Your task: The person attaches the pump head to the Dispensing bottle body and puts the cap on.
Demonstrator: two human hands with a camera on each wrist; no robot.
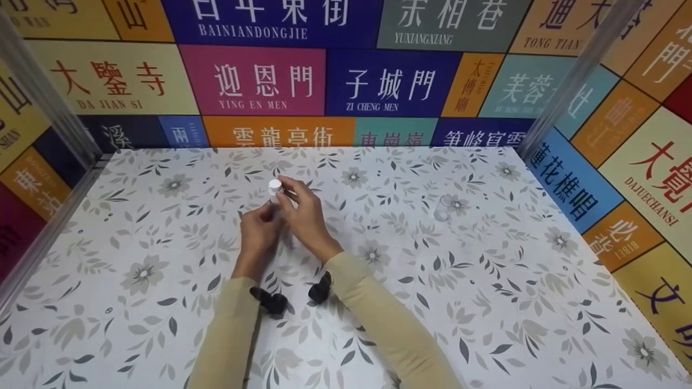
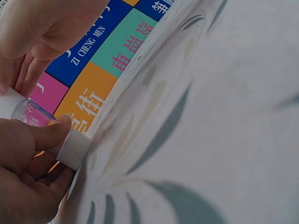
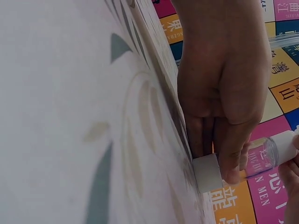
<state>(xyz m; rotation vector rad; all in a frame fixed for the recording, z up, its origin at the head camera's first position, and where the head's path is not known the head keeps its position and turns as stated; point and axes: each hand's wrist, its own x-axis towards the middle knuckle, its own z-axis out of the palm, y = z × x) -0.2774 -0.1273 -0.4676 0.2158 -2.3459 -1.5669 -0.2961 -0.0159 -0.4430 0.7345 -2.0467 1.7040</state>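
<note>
Both hands are on one small clear bottle point(image 3: 260, 159), upright near the left-centre of the table. Its top is a white cap point(image 1: 275, 185), pinched between thumb and index finger of the right hand point(image 1: 305, 216). Lower down, the left hand point(image 1: 258, 232) grips the bottle around its white bottom end point(image 2: 74, 149), with the thumb along the side. In the wrist views this white end is right at the tabletop. Much of the bottle is hidden behind fingers in the head view.
A small transparent container point(image 1: 443, 209) is on the table to the right of the hands. The table point(image 1: 373, 324) has a white leaf-and-flower cover. Colourful panels with lettering point(image 1: 254, 81) stand along its back and sides. Black wrist cameras point(image 1: 274, 303) hang at both sleeves.
</note>
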